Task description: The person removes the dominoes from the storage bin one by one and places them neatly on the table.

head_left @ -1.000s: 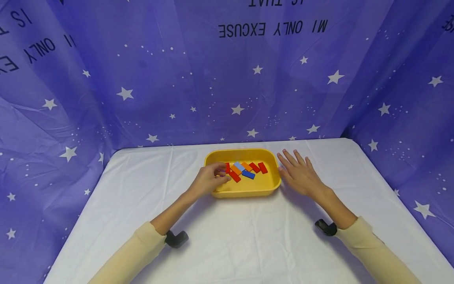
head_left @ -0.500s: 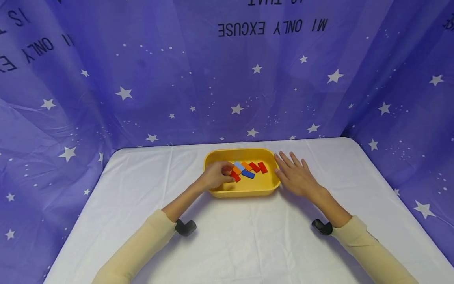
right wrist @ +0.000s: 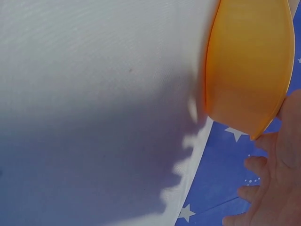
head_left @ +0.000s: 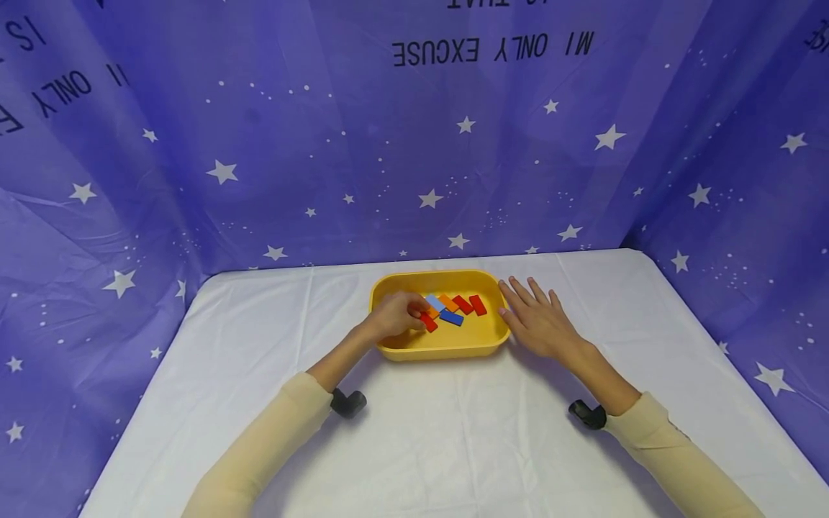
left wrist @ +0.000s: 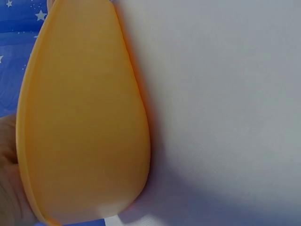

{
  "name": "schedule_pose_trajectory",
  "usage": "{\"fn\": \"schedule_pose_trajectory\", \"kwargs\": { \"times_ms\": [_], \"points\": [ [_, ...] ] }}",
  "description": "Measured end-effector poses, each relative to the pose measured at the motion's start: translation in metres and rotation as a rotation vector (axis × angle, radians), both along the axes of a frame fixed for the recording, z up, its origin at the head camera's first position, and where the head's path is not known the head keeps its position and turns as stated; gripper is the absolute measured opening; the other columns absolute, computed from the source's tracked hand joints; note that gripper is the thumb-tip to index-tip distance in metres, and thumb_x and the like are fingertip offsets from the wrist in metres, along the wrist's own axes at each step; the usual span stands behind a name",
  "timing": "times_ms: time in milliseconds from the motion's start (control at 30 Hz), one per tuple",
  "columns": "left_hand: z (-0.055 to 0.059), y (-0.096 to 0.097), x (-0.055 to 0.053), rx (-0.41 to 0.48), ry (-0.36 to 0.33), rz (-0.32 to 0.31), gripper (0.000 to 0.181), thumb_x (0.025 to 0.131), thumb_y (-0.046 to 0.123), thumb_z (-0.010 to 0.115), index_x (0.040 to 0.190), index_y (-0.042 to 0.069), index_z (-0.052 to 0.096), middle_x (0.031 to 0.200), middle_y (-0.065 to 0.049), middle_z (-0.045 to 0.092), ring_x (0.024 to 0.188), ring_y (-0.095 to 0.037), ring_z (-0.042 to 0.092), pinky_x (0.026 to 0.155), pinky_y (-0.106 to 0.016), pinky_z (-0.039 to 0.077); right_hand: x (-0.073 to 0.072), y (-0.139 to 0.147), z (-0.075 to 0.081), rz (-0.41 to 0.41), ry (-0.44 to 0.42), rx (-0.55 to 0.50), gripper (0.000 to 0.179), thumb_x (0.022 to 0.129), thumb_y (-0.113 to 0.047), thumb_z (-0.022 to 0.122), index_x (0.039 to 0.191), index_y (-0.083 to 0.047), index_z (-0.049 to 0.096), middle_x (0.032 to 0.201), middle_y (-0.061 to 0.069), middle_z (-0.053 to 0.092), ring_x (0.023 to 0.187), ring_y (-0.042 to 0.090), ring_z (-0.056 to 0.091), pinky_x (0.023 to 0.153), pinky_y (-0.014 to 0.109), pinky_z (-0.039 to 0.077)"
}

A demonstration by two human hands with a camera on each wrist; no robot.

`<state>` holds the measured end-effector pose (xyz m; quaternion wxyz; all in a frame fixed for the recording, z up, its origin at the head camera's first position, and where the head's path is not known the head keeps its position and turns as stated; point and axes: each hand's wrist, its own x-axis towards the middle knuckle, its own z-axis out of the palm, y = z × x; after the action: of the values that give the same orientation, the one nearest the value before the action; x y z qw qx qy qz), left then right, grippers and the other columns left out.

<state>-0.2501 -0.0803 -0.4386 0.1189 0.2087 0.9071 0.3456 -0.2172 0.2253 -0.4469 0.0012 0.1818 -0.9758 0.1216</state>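
A yellow tray (head_left: pixel 476 338) holds several flat, domino-like blocks in a loose cluster. My left hand (head_left: pixel 395 314) reaches in over its left side, fingers bent down at the cluster's left end. Thumb and fingertips are right at a red block (head_left: pixel 429 321), and the hand hides part of that end; I cannot tell whether it grips a block. To the right lie a light blue block (head_left: pixel 436 303), an orange block (head_left: pixel 448 303), a blue block (head_left: pixel 451 317) and a red block (head_left: pixel 478 305). My right hand (head_left: pixel 540 320), fingers spread and straight, is at the tray's right rim.
The tray stands on a white-clothed table (head_left: pixel 453 432), near its back edge. Purple curtains (head_left: pixel 363 144) with white stars enclose the back and sides. The left wrist view shows mostly the tray's outer wall (left wrist: pixel 89 113).
My left hand has moved right and farther over the blocks, covering a red one at the left end. My right hand has shifted slightly left to the tray's rim.
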Motion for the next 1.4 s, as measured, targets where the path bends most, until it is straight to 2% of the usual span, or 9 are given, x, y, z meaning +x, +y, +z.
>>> {"fn": "schedule_pose_trajectory", "kwargs": {
  "times_ms": [367,500,733,967,1100,1267,1400],
  "points": [
    [-0.006,0.002,-0.012,-0.075,0.020,-0.009,0.024,0.082,0.004,0.081,0.106,0.004,0.075,0.092,-0.001,0.070,0.083,-0.017,0.059,0.078,-0.024,0.049,0.000,0.000,0.001,0.003,0.006,-0.002,0.062,0.107,-0.045,0.035,0.160,-0.013,0.025,0.162,0.015,0.023,0.147,0.045,0.011,0.109,0.072,0.007],
    [-0.007,0.003,-0.013,-0.099,0.021,-0.022,0.023,0.082,0.005,0.082,0.103,0.006,0.075,0.087,0.001,0.066,0.082,-0.016,0.057,0.078,-0.024,0.048,0.001,0.000,0.002,0.003,0.003,-0.011,0.062,0.107,-0.044,0.036,0.159,-0.013,0.025,0.162,0.015,0.023,0.147,0.045,0.012,0.109,0.072,0.007],
    [-0.006,0.005,-0.012,-0.157,0.034,-0.082,0.016,0.082,0.005,0.081,0.096,0.010,0.075,0.084,0.002,0.063,0.084,-0.018,0.054,0.080,-0.027,0.046,0.000,0.001,0.001,0.003,-0.004,-0.022,0.062,0.107,-0.044,0.035,0.160,-0.014,0.024,0.162,0.015,0.023,0.147,0.045,0.012,0.109,0.072,0.008],
    [-0.005,0.005,-0.014,-0.167,0.026,-0.108,0.016,0.083,0.008,0.081,0.099,0.010,0.077,0.087,0.002,0.067,0.084,-0.017,0.055,0.079,-0.027,0.046,0.000,-0.001,0.002,0.002,-0.008,-0.027,0.062,0.107,-0.045,0.035,0.160,-0.014,0.023,0.162,0.015,0.022,0.147,0.045,0.011,0.109,0.071,0.010],
    [-0.004,0.004,-0.014,-0.124,0.013,-0.097,0.018,0.083,0.009,0.081,0.101,0.008,0.077,0.088,0.001,0.068,0.084,-0.017,0.055,0.079,-0.027,0.047,0.000,-0.001,0.002,0.007,-0.002,-0.027,0.062,0.107,-0.044,0.035,0.160,-0.014,0.024,0.162,0.015,0.023,0.147,0.045,0.012,0.109,0.071,0.011],
    [0.001,0.002,-0.013,-0.019,-0.020,-0.044,0.021,0.083,0.010,0.082,0.103,0.006,0.075,0.086,0.000,0.065,0.082,-0.019,0.054,0.074,-0.025,0.045,-0.001,-0.002,0.001,0.010,0.009,-0.030,0.062,0.107,-0.044,0.035,0.159,-0.014,0.025,0.162,0.015,0.024,0.147,0.046,0.013,0.109,0.071,0.012],
    [0.001,0.000,-0.014,0.048,-0.004,-0.034,0.026,0.085,0.011,0.081,0.109,0.008,0.075,0.083,-0.001,0.061,0.079,-0.019,0.052,0.070,-0.025,0.043,0.000,-0.002,0.001,0.008,0.008,-0.034,0.061,0.107,-0.043,0.036,0.159,-0.013,0.026,0.161,0.016,0.024,0.147,0.046,0.013,0.109,0.071,0.012]
  ]
}}
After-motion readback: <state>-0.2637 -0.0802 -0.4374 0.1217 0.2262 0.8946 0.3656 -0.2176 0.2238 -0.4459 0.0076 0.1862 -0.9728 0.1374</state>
